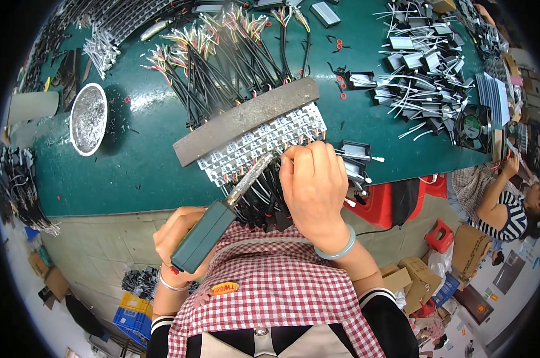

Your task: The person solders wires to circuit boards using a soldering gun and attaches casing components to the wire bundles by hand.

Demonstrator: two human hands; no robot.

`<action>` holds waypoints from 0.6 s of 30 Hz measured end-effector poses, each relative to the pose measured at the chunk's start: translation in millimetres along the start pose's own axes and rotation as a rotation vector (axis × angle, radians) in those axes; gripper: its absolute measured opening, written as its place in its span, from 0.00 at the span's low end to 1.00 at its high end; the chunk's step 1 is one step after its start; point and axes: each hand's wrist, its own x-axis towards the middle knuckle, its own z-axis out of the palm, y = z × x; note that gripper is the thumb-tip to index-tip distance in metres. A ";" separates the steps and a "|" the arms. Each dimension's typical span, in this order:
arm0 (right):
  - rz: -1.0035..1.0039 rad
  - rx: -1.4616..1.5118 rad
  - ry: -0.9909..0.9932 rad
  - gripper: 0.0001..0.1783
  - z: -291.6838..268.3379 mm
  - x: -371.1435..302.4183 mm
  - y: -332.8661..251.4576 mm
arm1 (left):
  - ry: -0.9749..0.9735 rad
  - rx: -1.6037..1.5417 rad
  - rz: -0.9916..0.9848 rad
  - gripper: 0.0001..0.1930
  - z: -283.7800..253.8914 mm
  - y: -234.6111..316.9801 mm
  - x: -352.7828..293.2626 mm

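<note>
Below the gray bar (246, 122), the left hand (173, 231) grips a green iron (204, 235); one slip could burn the right hand (314, 191), pinched narrow by its tip (266, 161).

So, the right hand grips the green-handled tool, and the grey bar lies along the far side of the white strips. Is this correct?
Wrong hand: the head view shows the left hand gripping the green-handled tool. The grey bar does lie along the far side of the white strips.
</note>
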 end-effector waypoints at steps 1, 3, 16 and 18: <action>-0.003 -0.003 0.004 0.08 0.5 -0.1 0.2 | 0.000 0.000 0.000 0.10 0.3 -0.2 0.5; -0.006 -0.006 0.007 0.09 1.1 -0.1 0.1 | -0.007 -0.012 0.007 0.11 1.2 -1.0 1.9; 0.014 -0.015 0.023 0.09 3.0 -0.7 -3.2 | 0.004 0.021 0.010 0.10 2.2 -0.4 0.0; 0.016 -0.016 0.021 0.09 3.4 -0.8 -3.6 | 0.022 0.012 0.041 0.09 0.5 0.9 0.4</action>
